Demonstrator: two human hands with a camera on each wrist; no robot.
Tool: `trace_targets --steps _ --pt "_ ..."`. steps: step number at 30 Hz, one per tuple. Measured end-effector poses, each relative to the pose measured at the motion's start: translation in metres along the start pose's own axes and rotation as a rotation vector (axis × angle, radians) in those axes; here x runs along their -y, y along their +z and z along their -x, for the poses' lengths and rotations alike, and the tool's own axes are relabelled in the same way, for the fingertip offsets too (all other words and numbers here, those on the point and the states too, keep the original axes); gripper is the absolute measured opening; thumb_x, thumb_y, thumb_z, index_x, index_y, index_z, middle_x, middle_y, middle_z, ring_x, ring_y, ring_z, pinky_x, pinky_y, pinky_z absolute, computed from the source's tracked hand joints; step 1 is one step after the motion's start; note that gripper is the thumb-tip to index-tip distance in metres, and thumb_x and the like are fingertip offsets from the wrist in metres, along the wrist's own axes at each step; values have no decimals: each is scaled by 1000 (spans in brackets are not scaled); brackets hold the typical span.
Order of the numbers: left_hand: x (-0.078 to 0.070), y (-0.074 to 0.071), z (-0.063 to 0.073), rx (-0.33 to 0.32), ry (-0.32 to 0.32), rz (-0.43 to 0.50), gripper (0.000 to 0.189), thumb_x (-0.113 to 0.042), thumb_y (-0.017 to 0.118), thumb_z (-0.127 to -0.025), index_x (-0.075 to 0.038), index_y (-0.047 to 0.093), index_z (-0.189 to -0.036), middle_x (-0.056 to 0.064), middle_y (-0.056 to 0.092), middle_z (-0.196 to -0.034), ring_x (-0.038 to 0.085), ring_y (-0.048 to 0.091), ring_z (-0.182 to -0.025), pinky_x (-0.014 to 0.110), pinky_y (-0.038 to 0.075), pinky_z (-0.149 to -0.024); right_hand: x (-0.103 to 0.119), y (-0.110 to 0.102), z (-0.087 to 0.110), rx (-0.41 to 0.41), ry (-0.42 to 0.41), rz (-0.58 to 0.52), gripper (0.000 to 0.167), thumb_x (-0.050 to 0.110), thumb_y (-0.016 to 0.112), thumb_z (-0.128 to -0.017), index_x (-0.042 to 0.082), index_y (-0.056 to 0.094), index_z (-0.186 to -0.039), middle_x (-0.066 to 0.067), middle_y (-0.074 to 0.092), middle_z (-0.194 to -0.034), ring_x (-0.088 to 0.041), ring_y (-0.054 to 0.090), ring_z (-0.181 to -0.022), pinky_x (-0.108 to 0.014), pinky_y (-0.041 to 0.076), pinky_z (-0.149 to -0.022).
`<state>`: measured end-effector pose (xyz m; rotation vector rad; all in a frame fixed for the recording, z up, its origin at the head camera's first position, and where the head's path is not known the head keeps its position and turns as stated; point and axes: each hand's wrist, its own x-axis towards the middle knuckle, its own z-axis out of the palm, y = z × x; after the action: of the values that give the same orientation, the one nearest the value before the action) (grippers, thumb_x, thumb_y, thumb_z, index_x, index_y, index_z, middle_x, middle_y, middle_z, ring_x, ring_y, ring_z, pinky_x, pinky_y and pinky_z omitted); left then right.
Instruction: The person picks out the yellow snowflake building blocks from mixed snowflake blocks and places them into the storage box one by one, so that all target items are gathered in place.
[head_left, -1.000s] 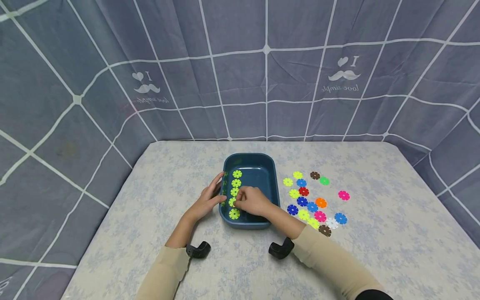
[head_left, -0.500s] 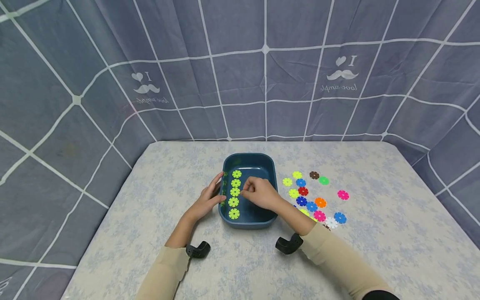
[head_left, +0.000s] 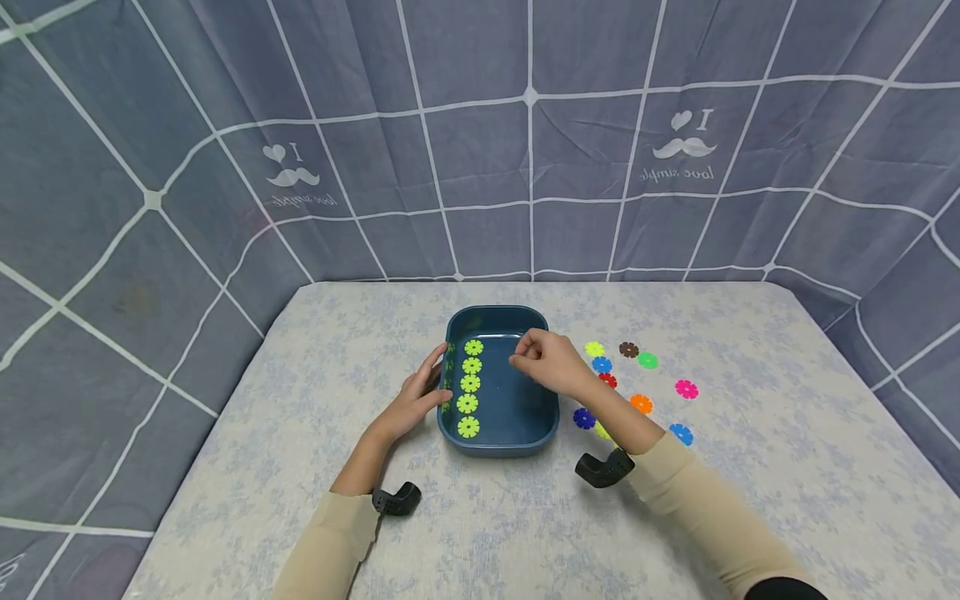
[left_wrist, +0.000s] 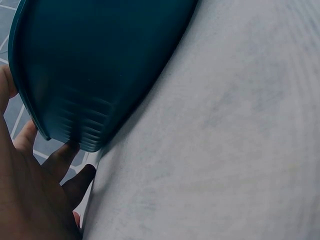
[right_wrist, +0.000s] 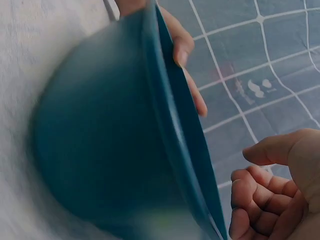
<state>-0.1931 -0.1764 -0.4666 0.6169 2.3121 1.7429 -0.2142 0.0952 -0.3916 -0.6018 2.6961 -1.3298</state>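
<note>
Clearly, the right forearm [head_left: 621, 417] overlaps one disc [head_left: 608, 378] (red) beside the tub [head_left: 498, 451].

Yellow discs [head_left: 470, 383] in tray [head_left: 517, 408]; one row

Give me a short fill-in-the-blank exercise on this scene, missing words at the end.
1. The teal, rounded-rectangular plastic tray holds ____ yellow-green flower-shaped discs.
2. In the head view, the person's left hand touches the tray on the picture's ____ side.
3. In that view, the scattered multicoloured flower-shaped discs lie to the tray's ____.
4. Nearest the brown flower-shaped disc lies a disc coloured ____.

Missing words: five; left; right; green.
</note>
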Motion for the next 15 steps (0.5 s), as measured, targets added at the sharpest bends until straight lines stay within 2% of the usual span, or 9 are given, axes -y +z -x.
trace_targets --steps 8,15 --pt "1 -1 0 5 6 0 74 -8 51 -97 -17 11 -159 22 21 -157 36 25 -143 51 42 -101 -8 -23 -1 -41 27 16 15 16 63 -95 1 62 -96 -6 57 -66 -18 54 -56 -32 45 -55" --pt "-2 -1 1 7 11 -6 73 -9 50 -98 -17 11 -159 21 20 -158 36 25 -143 52 42 -101 -18 -44 -1 -71 90 18 18 19 63 -95 2 62 -97 -16 59 -69 -25 56 -57 -32 44 -52"
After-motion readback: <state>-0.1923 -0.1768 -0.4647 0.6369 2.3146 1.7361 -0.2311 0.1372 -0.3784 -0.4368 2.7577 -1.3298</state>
